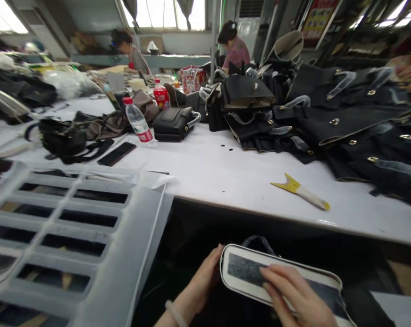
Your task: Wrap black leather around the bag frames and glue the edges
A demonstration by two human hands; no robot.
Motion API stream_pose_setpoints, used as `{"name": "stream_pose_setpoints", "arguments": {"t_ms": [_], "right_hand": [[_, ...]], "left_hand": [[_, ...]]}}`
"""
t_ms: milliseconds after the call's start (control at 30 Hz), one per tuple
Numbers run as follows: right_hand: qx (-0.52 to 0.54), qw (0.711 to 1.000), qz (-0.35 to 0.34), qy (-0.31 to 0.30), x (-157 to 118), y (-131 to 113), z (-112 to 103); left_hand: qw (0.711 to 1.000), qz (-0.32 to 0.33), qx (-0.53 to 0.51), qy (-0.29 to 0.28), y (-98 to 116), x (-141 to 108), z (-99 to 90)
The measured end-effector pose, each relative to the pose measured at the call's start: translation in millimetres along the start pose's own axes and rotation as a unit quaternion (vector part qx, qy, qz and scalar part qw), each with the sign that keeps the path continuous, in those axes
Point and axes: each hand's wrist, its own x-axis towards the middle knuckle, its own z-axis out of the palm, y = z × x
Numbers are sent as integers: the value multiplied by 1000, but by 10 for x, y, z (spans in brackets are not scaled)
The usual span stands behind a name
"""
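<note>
A handbag (245,285) lies tilted in front of me below the table edge, with a long cream face towards me. Black piping edges that face, and a dark strip (240,268) runs along its middle. Behind it a plastic-wrapped handle (259,244) shows in part. My left hand (205,277) grips the near-left end, its fingers partly hidden by the bag. Across the dark strip lies my right hand (295,293), fingertips drawn together against the surface; whether they pinch anything small is hidden.
A yellow-tipped tool (299,191) lies on the white table (205,175). Black bags (355,122) are heaped at right. A bottle (139,121), a phone (117,154) and a small black bag (173,124) are farther left. A slatted plastic crate (113,236) stands at left. People sit beyond.
</note>
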Motion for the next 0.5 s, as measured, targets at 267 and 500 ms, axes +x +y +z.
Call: {"name": "stream_pose_setpoints", "arguments": {"t_ms": [267, 500], "right_hand": [[-99, 985, -44, -133, 456, -230, 383], [-121, 980, -92, -125, 463, -202, 403]], "left_hand": [[992, -14, -123, 2, -248, 152, -25], [982, 59, -179, 32, -357, 155, -48]]}}
